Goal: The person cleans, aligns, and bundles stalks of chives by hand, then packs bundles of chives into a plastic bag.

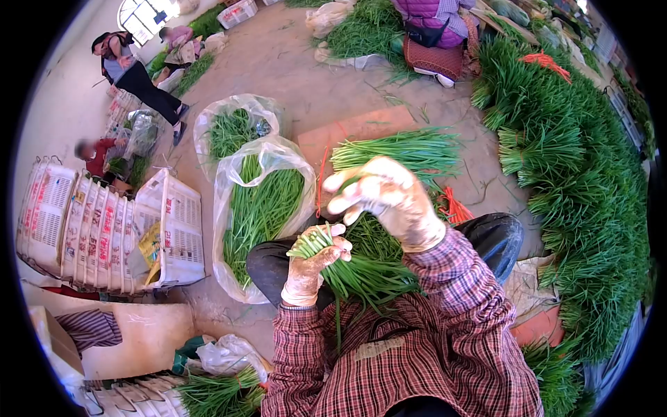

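My left hand, in a thin, stained glove, is closed around a bunch of garlic chives. The pale cut ends point up and left, and the green leaves spread right across my lap. My gloved right hand is raised above and to the right of the bunch. Its fingers are bent and apart, with no held thing plainly visible. A red strand runs close by its fingertips. Behind that hand, a pile of chives lies on a reddish board.
Open plastic bags of chives stand at left, near stacked white crates. Chive bundles line the right side. Red ties lie by my right knee. A person stands far left; another in purple sits ahead.
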A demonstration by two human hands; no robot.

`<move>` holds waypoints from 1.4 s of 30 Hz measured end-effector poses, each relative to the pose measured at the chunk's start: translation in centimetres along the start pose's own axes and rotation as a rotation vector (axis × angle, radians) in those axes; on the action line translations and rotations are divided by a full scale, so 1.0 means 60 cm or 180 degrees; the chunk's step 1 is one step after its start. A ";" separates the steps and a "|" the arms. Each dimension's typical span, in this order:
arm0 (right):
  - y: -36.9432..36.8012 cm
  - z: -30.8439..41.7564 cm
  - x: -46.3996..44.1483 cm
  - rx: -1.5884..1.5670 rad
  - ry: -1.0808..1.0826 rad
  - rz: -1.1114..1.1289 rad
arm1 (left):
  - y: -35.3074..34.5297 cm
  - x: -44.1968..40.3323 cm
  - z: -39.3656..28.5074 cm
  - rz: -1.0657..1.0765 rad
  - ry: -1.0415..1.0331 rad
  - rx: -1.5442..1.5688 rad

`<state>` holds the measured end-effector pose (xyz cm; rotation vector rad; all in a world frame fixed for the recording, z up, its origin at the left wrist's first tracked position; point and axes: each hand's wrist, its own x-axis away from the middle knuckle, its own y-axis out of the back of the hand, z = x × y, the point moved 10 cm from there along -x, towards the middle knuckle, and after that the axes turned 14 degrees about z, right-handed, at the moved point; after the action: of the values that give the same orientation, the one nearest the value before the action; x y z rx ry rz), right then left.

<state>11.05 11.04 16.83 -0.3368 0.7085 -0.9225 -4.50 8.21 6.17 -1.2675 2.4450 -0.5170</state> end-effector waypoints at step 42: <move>0.050 -0.083 0.098 0.3940 -0.0346 -0.0468 | 0.043 0.025 -0.070 -0.0920 -0.1365 0.0950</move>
<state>11.84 8.10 9.16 0.6634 -0.0742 -1.2979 -9.04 9.02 8.46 -1.4335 1.7752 -0.5869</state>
